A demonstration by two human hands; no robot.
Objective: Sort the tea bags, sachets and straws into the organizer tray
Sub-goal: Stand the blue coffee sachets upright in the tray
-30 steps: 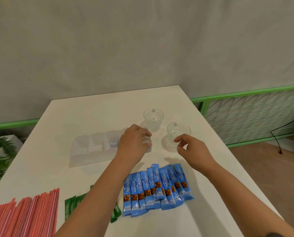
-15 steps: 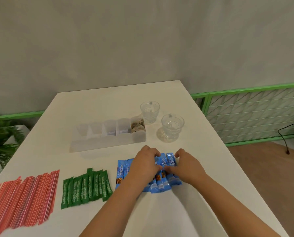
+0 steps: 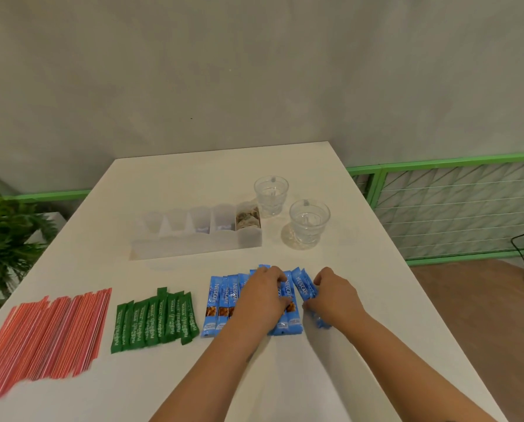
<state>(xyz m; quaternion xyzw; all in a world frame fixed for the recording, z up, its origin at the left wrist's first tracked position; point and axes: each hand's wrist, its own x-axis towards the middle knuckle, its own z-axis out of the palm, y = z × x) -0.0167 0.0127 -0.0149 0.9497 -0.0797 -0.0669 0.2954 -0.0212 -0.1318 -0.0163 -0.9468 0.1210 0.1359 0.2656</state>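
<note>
A translucent organizer tray [image 3: 193,245] lies across the middle of the white table; its rightmost compartment holds tea bags [image 3: 247,218], the others look empty. Several blue Nescafe sachets [image 3: 219,300] lie in a row near the front. My left hand [image 3: 262,296] lies on top of the middle of that row, fingers curled over the sachets. My right hand [image 3: 333,295] grips the rightmost blue sachets at the row's right end. Green stevia sachets [image 3: 155,319] sit left of the blue ones, and a pile of red straws [image 3: 47,333] lies at the far left.
Two clear glass cups [image 3: 271,194] [image 3: 309,222] stand right of the tray. The table's right edge drops to a wooden floor with a green railing [image 3: 437,166]. A potted plant [image 3: 1,236] stands off the left edge.
Both hands came back from the tray's right end to the blue sachets; the tea bags now show in the rightmost compartment. The hands now gather the sachets.
</note>
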